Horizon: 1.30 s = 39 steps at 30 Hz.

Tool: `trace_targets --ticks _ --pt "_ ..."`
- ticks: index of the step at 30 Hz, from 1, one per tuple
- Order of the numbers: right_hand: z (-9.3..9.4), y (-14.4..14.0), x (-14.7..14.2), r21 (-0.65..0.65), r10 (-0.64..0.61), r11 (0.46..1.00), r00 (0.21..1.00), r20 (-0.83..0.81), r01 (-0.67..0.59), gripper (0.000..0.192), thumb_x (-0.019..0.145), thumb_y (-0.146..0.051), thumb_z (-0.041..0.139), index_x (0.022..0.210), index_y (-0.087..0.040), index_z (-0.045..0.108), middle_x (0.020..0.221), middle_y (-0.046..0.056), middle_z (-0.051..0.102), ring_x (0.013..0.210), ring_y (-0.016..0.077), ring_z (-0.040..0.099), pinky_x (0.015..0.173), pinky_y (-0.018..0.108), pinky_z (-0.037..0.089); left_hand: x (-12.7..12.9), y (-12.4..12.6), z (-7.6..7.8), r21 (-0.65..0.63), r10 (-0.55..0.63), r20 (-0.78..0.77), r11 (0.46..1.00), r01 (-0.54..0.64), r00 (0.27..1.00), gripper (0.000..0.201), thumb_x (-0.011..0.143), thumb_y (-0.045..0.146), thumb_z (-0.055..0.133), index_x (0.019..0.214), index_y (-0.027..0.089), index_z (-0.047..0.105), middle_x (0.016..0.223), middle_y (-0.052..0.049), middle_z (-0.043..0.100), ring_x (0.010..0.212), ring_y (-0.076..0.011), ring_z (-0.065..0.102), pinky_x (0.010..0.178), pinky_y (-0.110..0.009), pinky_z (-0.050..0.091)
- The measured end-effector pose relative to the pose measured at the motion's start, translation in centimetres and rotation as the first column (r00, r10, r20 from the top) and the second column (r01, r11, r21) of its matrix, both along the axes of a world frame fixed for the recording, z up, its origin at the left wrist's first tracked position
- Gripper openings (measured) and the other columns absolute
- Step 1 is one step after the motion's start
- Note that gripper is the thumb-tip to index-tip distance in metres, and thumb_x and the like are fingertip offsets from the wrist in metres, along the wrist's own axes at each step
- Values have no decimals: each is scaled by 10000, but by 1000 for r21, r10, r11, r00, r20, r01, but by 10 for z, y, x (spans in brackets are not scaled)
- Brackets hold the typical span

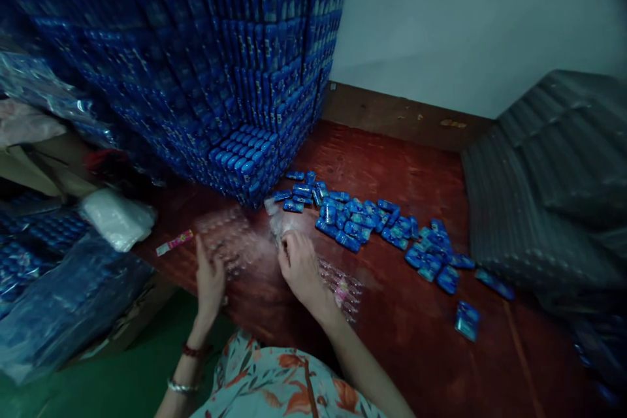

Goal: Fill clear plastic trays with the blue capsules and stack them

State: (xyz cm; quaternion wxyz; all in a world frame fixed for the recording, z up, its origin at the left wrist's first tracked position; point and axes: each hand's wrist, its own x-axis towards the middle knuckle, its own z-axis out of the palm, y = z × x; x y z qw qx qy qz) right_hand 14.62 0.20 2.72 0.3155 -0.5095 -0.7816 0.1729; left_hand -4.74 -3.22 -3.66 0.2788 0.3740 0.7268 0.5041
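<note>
My left hand (210, 277) has its fingers stretched out along the left side of a clear, bumpy plastic tray (230, 241), which is smeared by motion; whether they touch is unclear. My right hand (298, 264) is closed with bent fingers at a whitish, see-through piece (280, 223), too blurred to name. What the fingertips hold is hidden. A second clear ridged tray (350, 304) lies beside my right wrist, with a pink piece (341, 290) on it. Left of my left hand lies a small pink and yellow strip (175, 243) with a pale end.
Small blue packs (353, 219) lie scattered across the red table (392, 313). A tall stack of blue packs (264, 78) rises at the back left. Grey ridged sheets (543, 189) are piled at right. White plastic bags (117, 215) and wrapped blue bundles (73, 300) stand at left.
</note>
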Motion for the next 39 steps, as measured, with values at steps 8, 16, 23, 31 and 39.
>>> trace_targets --ticks 8,16,23,31,39 --pt "-50 21 -38 48 243 946 799 549 -320 227 899 -100 376 999 -136 576 968 97 610 941 232 527 991 530 322 -73 44 -5 -56 211 -294 970 -238 932 701 862 322 457 1424 -10 202 1411 -271 321 1339 -379 271 1093 -538 201" --pt "-57 24 10 73 93 990 937 337 -124 195 885 -142 438 1010 -166 585 1054 87 585 1026 204 498 1037 453 285 21 28 17 273 -53 -415 945 180 908 430 900 315 410 1301 170 467 1322 -108 490 1241 -253 431 1081 -419 302" --pt "-62 38 149 31 -359 932 904 231 362 365 901 -206 400 1240 -184 535 1269 137 507 1184 266 413 973 485 369 90 57 -10 -129 -671 -564 647 751 481 314 844 275 502 1135 252 619 1290 -113 547 1243 -296 442 1089 -534 202" --pt "-84 2 197 -71 -143 985 977 159 156 419 913 -185 375 1321 -207 464 1316 101 493 1261 222 385 1043 452 355 38 55 -17 -381 -743 -618 569 729 257 327 773 325 597 1093 275 643 1264 -107 556 1199 -337 454 1072 -593 148" --pt "-73 -16 181 10 -501 865 863 68 502 315 915 -293 413 1157 -203 593 1074 103 574 1030 238 497 916 428 423 135 126 4 -228 -750 -635 413 882 187 305 860 182 455 1132 159 590 1185 -120 543 1094 -242 487 967 -381 390"
